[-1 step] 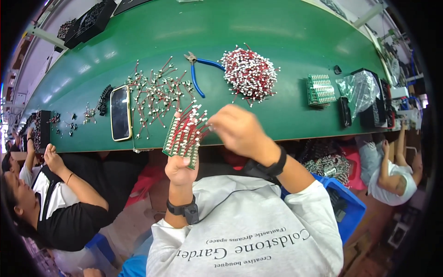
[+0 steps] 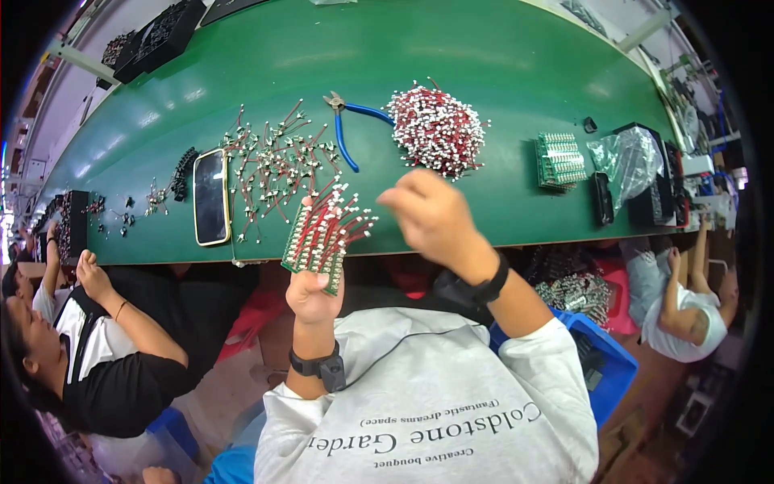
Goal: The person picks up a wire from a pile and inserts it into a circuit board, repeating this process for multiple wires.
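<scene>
My left hand (image 2: 313,300) is closed round the lower end of a green circuit board panel (image 2: 332,278), held upright just over the table's near edge. Many short red wires (image 2: 329,230) with white connectors stick out of the panel toward the right. To the right of these wires, apart from them, is my right hand (image 2: 431,214), its fingers curled together in a pinch. Whatever the fingertips hold, if anything, is too small or hidden to make out. Just beyond that hand lies a heap of red wires with white connectors (image 2: 435,129).
Blue-handled cutters (image 2: 345,137) lie left of the heap. Scattered wired parts (image 2: 278,165) spread beside a phone (image 2: 211,198). Stacked green boards (image 2: 560,159) and a clear plastic bag (image 2: 629,161) are at the right. A co-worker (image 2: 105,347) sits at the left; a blue bin (image 2: 605,363) stands beside me.
My right hand has moved up and to the right, away from the wire ends on the panel. The panel in my left hand has shifted very slightly left.
</scene>
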Tool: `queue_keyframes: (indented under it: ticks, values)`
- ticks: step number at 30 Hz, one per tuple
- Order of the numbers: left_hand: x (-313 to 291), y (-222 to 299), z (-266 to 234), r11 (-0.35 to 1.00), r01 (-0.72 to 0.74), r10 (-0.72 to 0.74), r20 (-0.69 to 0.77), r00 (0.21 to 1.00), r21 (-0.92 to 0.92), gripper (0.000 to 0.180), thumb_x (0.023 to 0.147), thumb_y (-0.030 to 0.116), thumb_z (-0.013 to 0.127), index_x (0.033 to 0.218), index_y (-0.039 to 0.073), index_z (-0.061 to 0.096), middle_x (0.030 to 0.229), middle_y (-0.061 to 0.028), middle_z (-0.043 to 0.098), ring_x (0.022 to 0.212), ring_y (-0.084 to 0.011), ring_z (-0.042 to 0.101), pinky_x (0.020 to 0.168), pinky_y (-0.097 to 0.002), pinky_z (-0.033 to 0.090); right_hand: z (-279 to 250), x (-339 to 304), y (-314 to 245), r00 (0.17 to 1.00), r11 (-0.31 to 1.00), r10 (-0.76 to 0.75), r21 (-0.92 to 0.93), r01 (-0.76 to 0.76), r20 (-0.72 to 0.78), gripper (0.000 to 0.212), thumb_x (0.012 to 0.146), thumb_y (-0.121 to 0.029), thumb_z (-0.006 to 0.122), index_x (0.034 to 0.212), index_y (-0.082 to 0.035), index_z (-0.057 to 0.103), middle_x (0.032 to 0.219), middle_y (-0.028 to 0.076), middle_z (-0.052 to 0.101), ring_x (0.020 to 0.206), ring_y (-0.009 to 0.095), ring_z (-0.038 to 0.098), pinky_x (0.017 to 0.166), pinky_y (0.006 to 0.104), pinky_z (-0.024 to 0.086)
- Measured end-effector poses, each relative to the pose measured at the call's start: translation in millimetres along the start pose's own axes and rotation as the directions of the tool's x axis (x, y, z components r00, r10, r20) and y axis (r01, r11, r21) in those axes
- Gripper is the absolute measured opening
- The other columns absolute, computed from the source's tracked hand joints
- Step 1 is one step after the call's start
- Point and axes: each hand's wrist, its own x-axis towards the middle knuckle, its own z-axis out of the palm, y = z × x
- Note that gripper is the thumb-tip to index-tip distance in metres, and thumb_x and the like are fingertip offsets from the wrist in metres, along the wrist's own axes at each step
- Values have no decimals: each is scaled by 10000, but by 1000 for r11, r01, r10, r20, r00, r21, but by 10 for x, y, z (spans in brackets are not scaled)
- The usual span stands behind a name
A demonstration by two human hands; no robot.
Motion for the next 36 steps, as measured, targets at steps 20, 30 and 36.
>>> queue_keyframes:
  ticks: [20, 30, 36]
  values:
    - [87, -104, 8, 984, 14, -11, 17, 1000, -177, 861, 657, 73, 516, 1483, -61, 316, 1413, -209, 518, 1308, -334, 503, 1160, -473, 323, 28, 208, 389, 977, 981, -193, -15, 192, -87, 198, 763, 80, 693, 927, -14, 634, 857, 111, 621, 802, 302, 612, 697, 386, 493]
    - [182, -189, 50, 983, -37, 21, -94, 995, -181, 733, 660, 133, 533, 1361, -77, 477, 1335, -236, 581, 1236, -385, 562, 1117, -526, 382, 80, 173, 304, 990, 978, -104, 171, 119, -93, 118, 827, 38, 674, 927, -18, 647, 846, 112, 606, 809, 282, 617, 712, 362, 491]
    - [271, -230, -91, 976, -11, 14, 9, 1000, -218, 797, 712, 78, 515, 1482, -39, 345, 1366, -195, 563, 1255, -315, 548, 1135, -461, 358, 137, 39, 174, 987, 913, 141, 376, -158, 71, 87, 890, 3, 634, 974, -5, 653, 829, 114, 601, 699, 243, 591, 626, 327, 468]
